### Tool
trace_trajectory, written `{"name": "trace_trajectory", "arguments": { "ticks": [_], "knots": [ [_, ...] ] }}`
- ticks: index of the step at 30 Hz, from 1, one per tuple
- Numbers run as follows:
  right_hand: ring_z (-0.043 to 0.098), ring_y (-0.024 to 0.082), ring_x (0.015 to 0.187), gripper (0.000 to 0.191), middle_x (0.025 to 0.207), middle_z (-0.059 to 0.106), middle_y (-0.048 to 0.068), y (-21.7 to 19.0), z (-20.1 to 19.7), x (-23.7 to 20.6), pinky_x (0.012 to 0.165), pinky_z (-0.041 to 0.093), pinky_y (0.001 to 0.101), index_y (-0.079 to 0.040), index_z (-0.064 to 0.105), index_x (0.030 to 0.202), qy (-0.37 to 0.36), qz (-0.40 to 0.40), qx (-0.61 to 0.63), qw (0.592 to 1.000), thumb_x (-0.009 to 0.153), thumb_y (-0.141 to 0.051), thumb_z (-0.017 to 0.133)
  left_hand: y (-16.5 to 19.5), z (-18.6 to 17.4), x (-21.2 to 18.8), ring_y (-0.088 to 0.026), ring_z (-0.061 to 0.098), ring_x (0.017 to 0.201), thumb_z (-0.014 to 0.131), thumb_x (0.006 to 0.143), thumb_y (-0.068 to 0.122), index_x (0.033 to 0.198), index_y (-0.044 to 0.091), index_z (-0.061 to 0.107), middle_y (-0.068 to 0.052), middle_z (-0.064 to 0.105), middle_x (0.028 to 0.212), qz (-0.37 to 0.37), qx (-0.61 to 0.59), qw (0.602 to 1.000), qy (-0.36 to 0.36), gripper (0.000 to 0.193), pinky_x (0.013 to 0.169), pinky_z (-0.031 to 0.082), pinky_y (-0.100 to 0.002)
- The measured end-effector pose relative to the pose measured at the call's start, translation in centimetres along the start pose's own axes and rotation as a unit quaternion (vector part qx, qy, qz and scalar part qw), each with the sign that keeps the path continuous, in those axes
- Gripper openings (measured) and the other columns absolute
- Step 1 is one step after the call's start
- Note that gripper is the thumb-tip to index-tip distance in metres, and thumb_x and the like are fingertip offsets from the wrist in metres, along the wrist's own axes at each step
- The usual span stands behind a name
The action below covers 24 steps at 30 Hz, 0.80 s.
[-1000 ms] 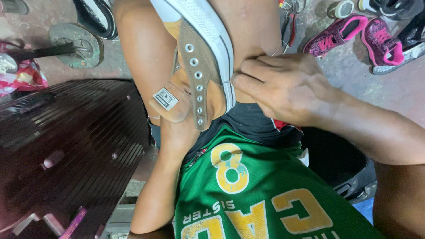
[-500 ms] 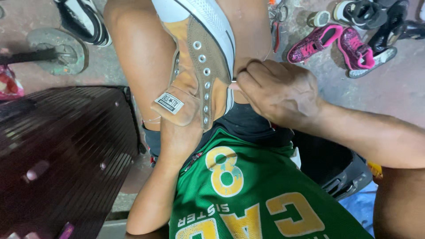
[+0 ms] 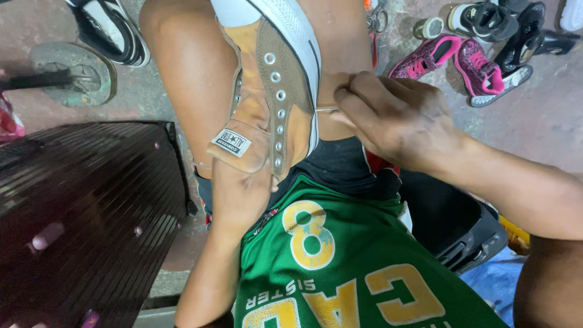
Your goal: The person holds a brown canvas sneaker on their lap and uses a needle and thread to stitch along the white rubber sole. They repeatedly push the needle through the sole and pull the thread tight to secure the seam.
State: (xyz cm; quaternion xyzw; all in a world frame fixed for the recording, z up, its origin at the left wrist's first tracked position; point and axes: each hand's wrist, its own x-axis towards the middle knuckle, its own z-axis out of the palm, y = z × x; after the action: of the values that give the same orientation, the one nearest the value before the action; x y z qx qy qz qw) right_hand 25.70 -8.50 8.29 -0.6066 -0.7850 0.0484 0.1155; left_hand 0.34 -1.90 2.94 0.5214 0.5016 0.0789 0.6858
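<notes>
Stitching seemed midway: I judged the seam at the sole edge unfinished, eyelets unlaced. Right hand [image 3: 401,118] pinched shut on a thin thread [image 3: 325,110] drawn taut beside the tan high-top shoe [image 3: 273,91], which rested on the knee. Left hand [image 3: 240,188] cupped its tongue from below. Since the earlier frame, thread pulled farther out.

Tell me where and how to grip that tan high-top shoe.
Grip the tan high-top shoe at its ankle end from below, as the left hand does: the white sole faces the right hand, so the eyelet side stays clear.
</notes>
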Motion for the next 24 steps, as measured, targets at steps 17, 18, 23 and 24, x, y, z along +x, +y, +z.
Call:
{"name": "trace_trajectory", "arguments": {
  "ticks": [17,18,23,24],
  "knots": [
    [0.054,0.011,0.04,0.034,0.061,0.062,0.008,3.5,1.5,-1.8,0.039,0.046,0.0247,-0.002,0.071,0.121,-0.29,0.329,0.641,0.63,0.106,-0.02,0.046,6.9,4.6,0.1,-0.04,0.046,0.145,0.08,0.097,0.017,0.13,0.016,0.074,-0.009,0.057,0.148,0.364,0.452,0.801,0.15,0.033,0.114,0.038,-0.047],
    [0.052,0.01,0.04,0.038,0.061,0.06,0.009,3.7,1.7,-2.0,0.038,0.044,0.0239,0.0,0.074,0.124,-0.298,0.329,0.679,0.585,0.111,-0.023,0.046,6.6,4.6,0.3,-0.04,0.046,0.145,0.081,0.099,0.017,0.13,0.016,0.074,-0.009,0.056,0.148,0.373,0.447,0.798,0.154,0.032,0.115,0.039,-0.047],
    [0.053,0.011,0.039,0.031,0.058,0.062,0.005,3.3,2.0,-1.9,0.038,0.046,0.0253,-0.003,0.074,0.109,-0.282,0.341,0.615,0.653,0.102,-0.023,0.051,5.4,4.4,0.5,-0.039,0.046,0.144,0.084,0.099,0.016,0.13,0.015,0.073,-0.008,0.056,0.147,0.379,0.423,0.807,0.162,0.032,0.118,0.04,-0.047],
    [0.054,0.012,0.041,0.028,0.059,0.063,0.004,2.9,1.7,-1.8,0.04,0.047,0.0264,-0.004,0.074,0.106,-0.266,0.337,0.546,0.719,0.1,-0.022,0.054,5.3,4.4,0.5,-0.039,0.046,0.143,0.084,0.099,0.016,0.13,0.015,0.073,-0.008,0.056,0.147,0.378,0.418,0.809,0.167,0.032,0.118,0.04,-0.047]
  ]
}}
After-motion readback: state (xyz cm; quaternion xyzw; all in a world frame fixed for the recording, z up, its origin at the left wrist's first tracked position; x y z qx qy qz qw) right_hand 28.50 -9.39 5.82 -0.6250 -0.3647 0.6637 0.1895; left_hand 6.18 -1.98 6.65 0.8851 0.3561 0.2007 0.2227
